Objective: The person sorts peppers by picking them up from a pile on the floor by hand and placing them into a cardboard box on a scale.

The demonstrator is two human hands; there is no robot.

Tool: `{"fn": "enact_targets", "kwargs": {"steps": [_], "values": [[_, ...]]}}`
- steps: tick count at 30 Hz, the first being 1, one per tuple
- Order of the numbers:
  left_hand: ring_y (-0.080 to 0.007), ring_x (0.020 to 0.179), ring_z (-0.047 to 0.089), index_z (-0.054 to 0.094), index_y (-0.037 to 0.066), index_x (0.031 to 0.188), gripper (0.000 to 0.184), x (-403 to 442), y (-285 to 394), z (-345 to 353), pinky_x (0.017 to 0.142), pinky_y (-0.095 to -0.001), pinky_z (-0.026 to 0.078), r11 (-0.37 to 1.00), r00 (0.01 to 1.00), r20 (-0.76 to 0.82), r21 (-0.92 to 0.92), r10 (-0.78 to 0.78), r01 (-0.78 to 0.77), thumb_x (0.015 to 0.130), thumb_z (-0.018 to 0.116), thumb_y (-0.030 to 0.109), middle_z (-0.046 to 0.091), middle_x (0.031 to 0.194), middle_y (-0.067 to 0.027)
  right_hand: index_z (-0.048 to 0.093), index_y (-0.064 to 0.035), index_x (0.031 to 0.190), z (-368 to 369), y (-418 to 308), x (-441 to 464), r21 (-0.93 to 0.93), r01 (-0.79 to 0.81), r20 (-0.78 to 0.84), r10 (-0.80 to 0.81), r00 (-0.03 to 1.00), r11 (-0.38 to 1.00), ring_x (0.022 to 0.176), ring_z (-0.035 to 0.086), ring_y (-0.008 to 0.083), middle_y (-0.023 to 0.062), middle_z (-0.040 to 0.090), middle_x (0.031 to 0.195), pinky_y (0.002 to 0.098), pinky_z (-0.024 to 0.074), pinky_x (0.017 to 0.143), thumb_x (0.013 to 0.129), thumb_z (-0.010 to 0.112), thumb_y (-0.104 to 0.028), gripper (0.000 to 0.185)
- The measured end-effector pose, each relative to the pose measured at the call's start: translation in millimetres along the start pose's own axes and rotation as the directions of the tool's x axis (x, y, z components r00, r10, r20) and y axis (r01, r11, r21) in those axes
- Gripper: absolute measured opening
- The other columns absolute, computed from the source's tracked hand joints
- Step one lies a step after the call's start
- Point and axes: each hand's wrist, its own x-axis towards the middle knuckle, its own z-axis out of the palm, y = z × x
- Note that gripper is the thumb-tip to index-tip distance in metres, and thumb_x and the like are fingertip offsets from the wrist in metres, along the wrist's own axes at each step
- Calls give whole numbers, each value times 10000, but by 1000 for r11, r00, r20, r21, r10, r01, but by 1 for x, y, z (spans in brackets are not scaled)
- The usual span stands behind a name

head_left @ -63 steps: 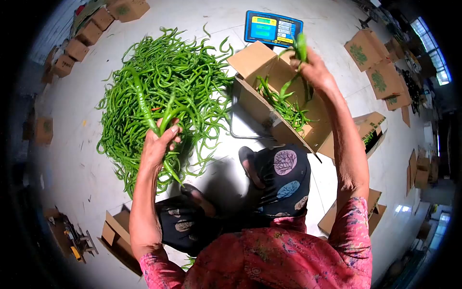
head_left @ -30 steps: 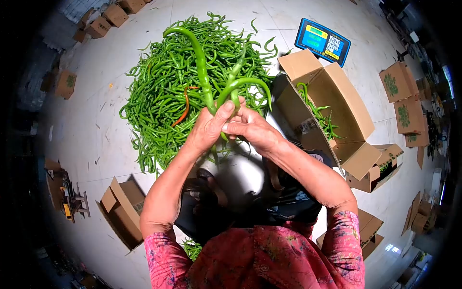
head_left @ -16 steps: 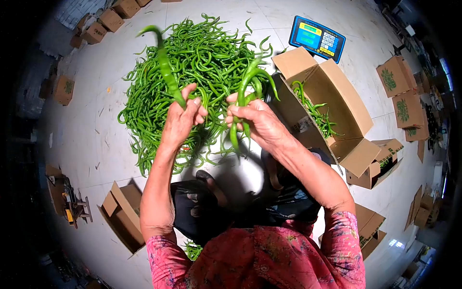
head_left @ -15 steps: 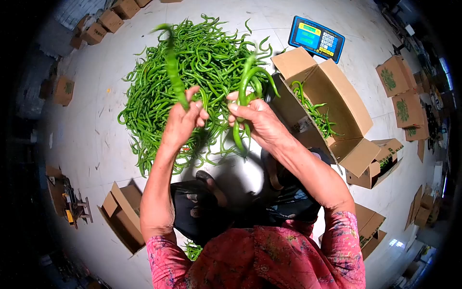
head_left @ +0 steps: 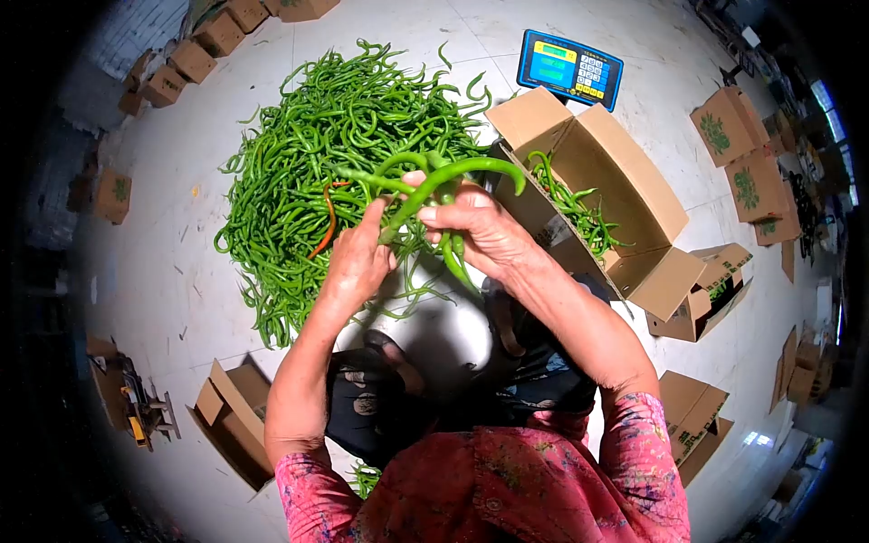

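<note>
My right hand (head_left: 475, 226) is closed around several long green peppers (head_left: 471, 169), which curve out above and below its fingers. Close beside it, my left hand (head_left: 359, 258) has its fingers bent at a green pepper; its exact hold is partly hidden. Both hands are over the near right edge of a large pile of green peppers (head_left: 308, 163) on the floor. One red pepper (head_left: 329, 220) lies on the pile. To the right stands an open cardboard box (head_left: 634, 176) with some green peppers (head_left: 579, 208) inside.
A blue scale display (head_left: 569, 70) stands behind the box. Another open box (head_left: 701, 294) with peppers is at its right. Open boxes also stand at the lower left (head_left: 233, 421) and lower right (head_left: 692, 421). More cartons line both sides of the floor.
My left hand has come in toward my right hand, and the long pepper it held upright is no longer raised at the left. The peppers in my right hand now lean further across.
</note>
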Motion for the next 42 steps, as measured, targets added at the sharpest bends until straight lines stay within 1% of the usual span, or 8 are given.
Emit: {"fn": "enact_targets", "kwargs": {"steps": [4, 9, 12, 14, 22, 27, 32, 42], "values": [[-450, 690, 611, 451, 91, 1231, 495, -3, 9, 1, 625, -552, 467, 887, 998, 50, 462, -49, 21, 759, 574, 8, 629, 710, -228, 554, -13, 1206, 0, 4, 0, -88, 33, -12, -34, 999, 996, 842, 552, 64, 30, 594, 1061, 207, 448, 637, 794, 744, -84, 459], [-438, 663, 610, 478, 100, 1201, 470, -5, 17, 1, 606, -532, 469, 894, 999, 48, 447, -23, -1, 756, 612, 31, 620, 683, -224, 580, -35, 1139, 15, -6, -12, -214, 58, -58, -72, 996, 975, 731, 510, 45, -20, 592, 911, 190, 407, 597, 811, 740, -129, 377], [-387, 624, 609, 514, 81, 1167, 435, -8, 36, -3, 592, -471, 469, 988, 996, 84, 151, 7, -19, 757, 658, 61, 607, 684, -206, 567, -68, 1056, 4, -5, -8, -240, 57, -57, -73, 996, 969, 681, 463, 30, -41, 541, 836, 184, 367, 564, 841, 708, -153, 271], [-86, 683, 523, 566, 43, 1154, 331, -7, 46, -12, 600, -245, 420, 954, 924, 369, -227, -102, 196, 844, 635, 139, 557, 771, 21, 558, -69, 1029, 6, -9, -8, -266, 86, -137, -126, 983, 960, 679, 465, 30, -34, 541, 852, 185, 366, 559, 844, 700, -146, 246], [-71, 649, 451, 580, -12, 1113, 300, 4, 57, -22, 581, -191, 345, 690, 987, -27, -718, -160, 92, 945, 540, 234, 532, 754, -11, 539, -89, 1040, -3, -5, -10, -148, 73, -240, -108, 965, 986, 670, 456, 61, -2, 573, 881, 214, 390, 556, 960, 549, -245, 175], [-88, 699, 494, 613, -34, 1145, 296, 41, 110, -36, 625, -231, 399, 962, 988, -139, -254, 62, -96, 954, 524, 174, 557, 801, -25, 519, -79, 1068, -15, 16, -10, -180, 18, -252, -64, 966, 984, 716, 455, 80, 1, 539, 900, 231, 392, 606, 963, 535, -236, 190], [-175, 993, 601, 598, 3, 1201, 300, 80, 170, 3, 864, -279, 461, 882, 878, -84, 36, 471, -469, 951, 535, 155, 643, 1060, -100, 553, -72, 1045, -32, 26, -9, -52, 267, -121, -271, 955, 962, 789, 492, 95, -3, 557, 910, 255, 395, 656, 916, 532, -139, 146], [-62, 682, 500, 636, 42, 990, 243, 53, 113, 0, 603, -202, 392, 869, 958, -215, -491, -188, 60, 900, 641, 267, 582, 803, 3, 554, -46, 1110, -18, -42, -28, -36, 225, -204, -227, 952, 974, 910, 534, 117, 20, 579, 979, 279, 415, 772, 889, 617, -90, 234]]}}
